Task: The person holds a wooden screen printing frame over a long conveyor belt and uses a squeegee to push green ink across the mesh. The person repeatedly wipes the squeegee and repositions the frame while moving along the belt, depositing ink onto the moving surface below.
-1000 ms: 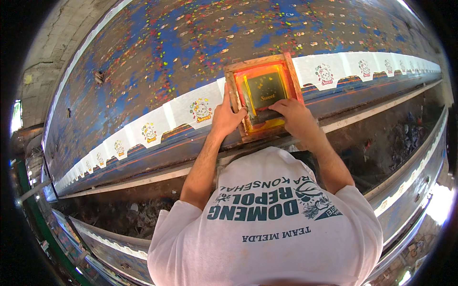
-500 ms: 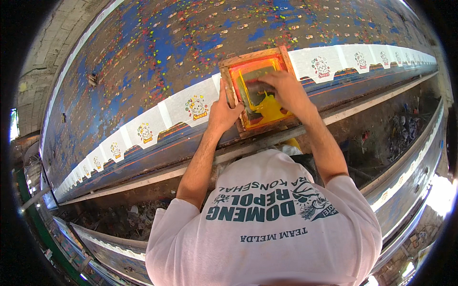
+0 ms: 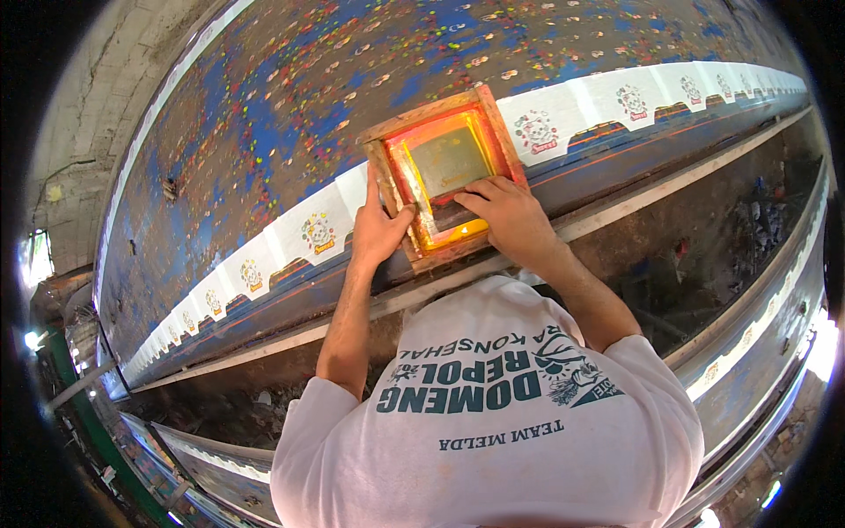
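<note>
A wooden-framed printing screen lies tilted across a row of white printed sheets. Its mesh has a red and yellow border, with yellow ink gathered at the near end. My left hand holds the frame's left side, thumb toward the inside and fingers along the outer edge. Inside the frame, my right hand closes on a dark squeegee, partly covered by the fingers, that lies across the near part of the mesh. The sheet under the screen is hidden.
White sheets with a small cat print run in a row both ways along the long table, which is spotted with blue, red and green ink. A pale rail edges its near side. Another long table stands behind me, at lower right.
My right hand has drawn the squeegee toward me, from the middle of the mesh to its near end. The yellow ink pool has moved with it. My left hand keeps its hold on the frame.
</note>
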{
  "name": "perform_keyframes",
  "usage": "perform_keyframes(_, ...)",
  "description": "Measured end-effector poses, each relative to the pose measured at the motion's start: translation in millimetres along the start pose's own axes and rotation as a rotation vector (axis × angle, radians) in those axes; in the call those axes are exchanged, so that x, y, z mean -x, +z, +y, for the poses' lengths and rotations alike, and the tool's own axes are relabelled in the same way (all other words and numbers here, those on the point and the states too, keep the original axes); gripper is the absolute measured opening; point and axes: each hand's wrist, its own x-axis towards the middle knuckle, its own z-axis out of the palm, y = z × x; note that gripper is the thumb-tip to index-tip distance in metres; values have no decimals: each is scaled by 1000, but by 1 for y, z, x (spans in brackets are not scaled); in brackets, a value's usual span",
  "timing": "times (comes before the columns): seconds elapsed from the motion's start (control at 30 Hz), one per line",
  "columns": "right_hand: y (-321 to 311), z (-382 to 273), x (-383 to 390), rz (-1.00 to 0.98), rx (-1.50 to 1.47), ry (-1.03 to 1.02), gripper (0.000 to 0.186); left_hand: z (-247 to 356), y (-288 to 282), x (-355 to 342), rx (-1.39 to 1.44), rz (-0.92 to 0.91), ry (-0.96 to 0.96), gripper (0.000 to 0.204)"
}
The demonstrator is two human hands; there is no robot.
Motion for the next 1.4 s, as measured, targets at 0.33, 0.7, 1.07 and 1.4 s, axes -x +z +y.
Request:
perform_keyframes(0.33, -75, 124, 45, 65, 155, -12, 61, 90, 122, -54, 50, -43, 32, 120)
perform_keyframes(0.7, -78, 150, 49, 59, 113, -77, 39, 82, 144, -60, 65, 13, 77, 115)
perform_keyframes(1.07, -87, 182, -61, 60, 121, -126, 41, 82, 145, -61, -28, 85, 181, 115)
perform_keyframes(1.4, -80, 153, 26, -13, 59, -36, 40, 97, 138, -57, -16, -35, -22, 120)
